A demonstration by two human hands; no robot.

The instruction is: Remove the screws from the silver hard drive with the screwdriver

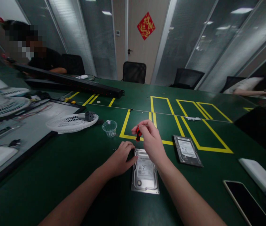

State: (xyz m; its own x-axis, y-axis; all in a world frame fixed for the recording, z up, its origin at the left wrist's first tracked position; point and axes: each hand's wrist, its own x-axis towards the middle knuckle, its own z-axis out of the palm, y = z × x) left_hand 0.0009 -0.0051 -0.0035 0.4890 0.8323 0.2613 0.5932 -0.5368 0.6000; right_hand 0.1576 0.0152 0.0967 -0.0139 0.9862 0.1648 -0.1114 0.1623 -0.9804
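Note:
A silver hard drive (145, 175) lies label-up on the green table in front of me. My left hand (121, 158) rests curled against its top-left corner, fingers pressed onto the drive's edge. My right hand (150, 139) hovers over the drive's far end, fingers pinched around a small red-and-black screwdriver (138, 135) held upright. A few tiny dark specks, perhaps screws, lie on the table just left of my left hand.
A second hard drive (187, 150) lies to the right. A small clear cup (109, 128) and a white fan grille (71, 122) sit at left. A phone (247, 201) and white box (262, 179) lie near right. Other people sit at both far sides.

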